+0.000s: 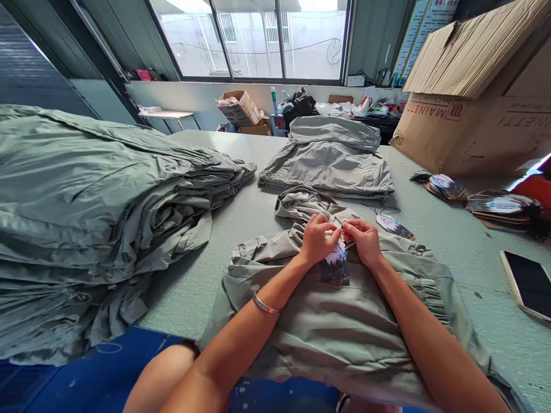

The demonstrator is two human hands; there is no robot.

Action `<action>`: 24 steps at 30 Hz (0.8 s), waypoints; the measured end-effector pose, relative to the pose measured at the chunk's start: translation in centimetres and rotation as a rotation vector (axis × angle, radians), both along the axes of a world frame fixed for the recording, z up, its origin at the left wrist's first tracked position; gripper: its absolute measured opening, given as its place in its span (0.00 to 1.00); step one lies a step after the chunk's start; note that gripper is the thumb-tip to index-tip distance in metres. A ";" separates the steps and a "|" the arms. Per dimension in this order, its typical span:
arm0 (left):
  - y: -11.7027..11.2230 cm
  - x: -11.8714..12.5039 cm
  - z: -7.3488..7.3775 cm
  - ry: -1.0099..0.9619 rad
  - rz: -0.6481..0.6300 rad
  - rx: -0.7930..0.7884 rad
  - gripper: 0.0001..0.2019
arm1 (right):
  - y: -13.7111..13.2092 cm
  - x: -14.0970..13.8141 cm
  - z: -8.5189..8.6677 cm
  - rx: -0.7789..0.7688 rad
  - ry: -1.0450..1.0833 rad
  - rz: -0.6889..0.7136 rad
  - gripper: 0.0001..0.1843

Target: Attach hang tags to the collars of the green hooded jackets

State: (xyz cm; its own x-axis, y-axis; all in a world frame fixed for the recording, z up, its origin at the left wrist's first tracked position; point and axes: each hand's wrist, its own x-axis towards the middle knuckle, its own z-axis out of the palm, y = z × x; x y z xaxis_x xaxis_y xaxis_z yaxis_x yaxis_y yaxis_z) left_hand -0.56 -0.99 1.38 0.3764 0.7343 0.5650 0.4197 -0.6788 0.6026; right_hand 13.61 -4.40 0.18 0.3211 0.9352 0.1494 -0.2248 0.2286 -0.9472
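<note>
**A grey-green jacket (340, 327) was laid out on a work table (469, 275), beside a tall stack of folded jackets (86, 218).**
A cardboard hang tag (334, 267) was held against the jacket's front, pinched at its top by the left hand (318, 240) and right hand (364, 242); a second tag (394, 227) was left lying just beyond.
</note>
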 end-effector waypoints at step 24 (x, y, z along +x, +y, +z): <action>0.3 0.3 -1.4 0.115 -0.147 0.106 0.19 | 0.4 0.4 -0.8 0.000 -0.070 -0.016 0.18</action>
